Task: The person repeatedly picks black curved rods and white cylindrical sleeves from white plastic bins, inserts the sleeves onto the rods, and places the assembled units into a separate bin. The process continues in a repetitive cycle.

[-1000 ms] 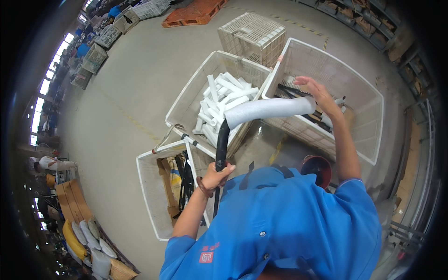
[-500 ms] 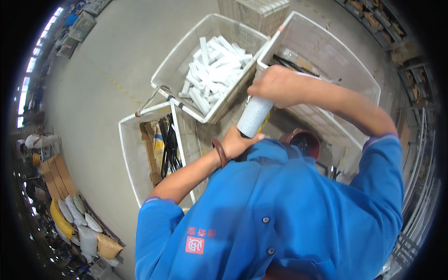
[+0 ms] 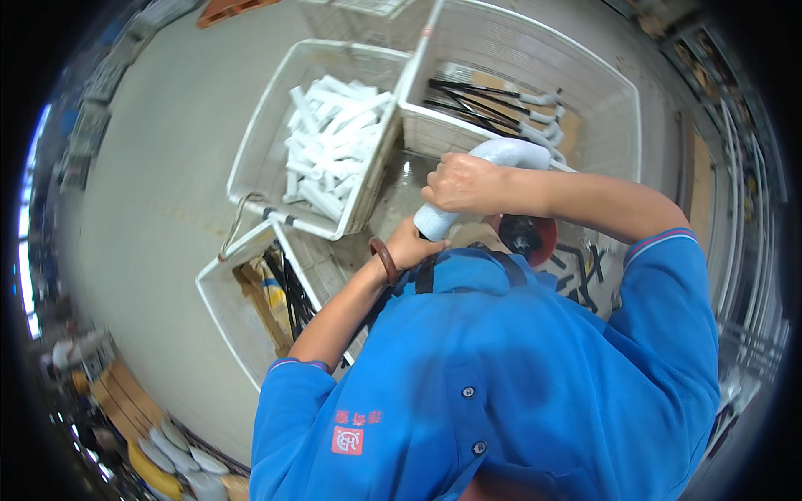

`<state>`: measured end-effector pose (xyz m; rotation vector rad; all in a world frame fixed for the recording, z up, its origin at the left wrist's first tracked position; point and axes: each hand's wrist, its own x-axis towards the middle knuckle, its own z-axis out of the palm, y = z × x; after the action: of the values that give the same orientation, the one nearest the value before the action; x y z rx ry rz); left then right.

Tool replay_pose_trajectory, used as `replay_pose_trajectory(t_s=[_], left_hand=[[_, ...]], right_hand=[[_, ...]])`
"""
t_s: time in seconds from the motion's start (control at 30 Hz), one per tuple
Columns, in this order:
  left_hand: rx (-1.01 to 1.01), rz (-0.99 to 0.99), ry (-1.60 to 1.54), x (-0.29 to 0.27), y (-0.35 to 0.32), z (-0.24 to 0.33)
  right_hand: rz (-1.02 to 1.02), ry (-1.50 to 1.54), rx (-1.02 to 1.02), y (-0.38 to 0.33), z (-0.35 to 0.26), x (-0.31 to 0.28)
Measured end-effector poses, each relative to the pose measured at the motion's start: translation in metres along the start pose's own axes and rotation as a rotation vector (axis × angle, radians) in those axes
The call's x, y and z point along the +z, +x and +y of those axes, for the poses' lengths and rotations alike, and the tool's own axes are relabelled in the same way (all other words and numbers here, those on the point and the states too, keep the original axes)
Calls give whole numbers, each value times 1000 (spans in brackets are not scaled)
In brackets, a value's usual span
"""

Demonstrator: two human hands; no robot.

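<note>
A white foam tube [image 3: 511, 153] is in front of my body, its far end bending over to the right. My right hand [image 3: 464, 184] is closed round its middle. Lower down, my left hand [image 3: 409, 249] is closed at the near end of the tube, its thumb lying along the rim; what is inside the tube there is hidden. Just beyond my right hand stands a white crate [image 3: 639, 125] holding black rods [image 3: 480, 104] with white foam on their bent ends. Left of it, another white crate [image 3: 251, 146] is heaped with short white foam tubes [image 3: 334, 138].
At the near left a third white crate [image 3: 225, 321] holds cardboard and black rods [image 3: 288, 292]. A dark red bucket [image 3: 547, 242] is right of my hands, with black pieces [image 3: 591, 267] on the floor beside it. Shelving [image 3: 710, 83] stands at the far right.
The tube has slid down toward my left hand, and its bent end now shows beyond my right hand. My right hand has moved slightly left and down. The view has shifted.
</note>
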<state>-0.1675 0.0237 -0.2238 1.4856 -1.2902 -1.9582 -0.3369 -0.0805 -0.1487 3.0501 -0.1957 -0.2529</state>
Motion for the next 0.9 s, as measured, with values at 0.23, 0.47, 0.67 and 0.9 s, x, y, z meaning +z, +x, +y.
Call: replay_pose_trajectory(t_s=[0.23, 0.47, 0.67, 0.9], left_hand=[[446, 74, 601, 43, 113, 59], [721, 63, 742, 128, 228, 170], [487, 326, 311, 73, 282, 93], [-587, 924, -319, -39, 109, -174]], right_hand=[[-343, 410, 393, -74, 47, 16], [-65, 497, 865, -266, 127, 80], [-143, 454, 1240, -414, 182, 165], [-131, 300, 1091, -362, 259, 348]])
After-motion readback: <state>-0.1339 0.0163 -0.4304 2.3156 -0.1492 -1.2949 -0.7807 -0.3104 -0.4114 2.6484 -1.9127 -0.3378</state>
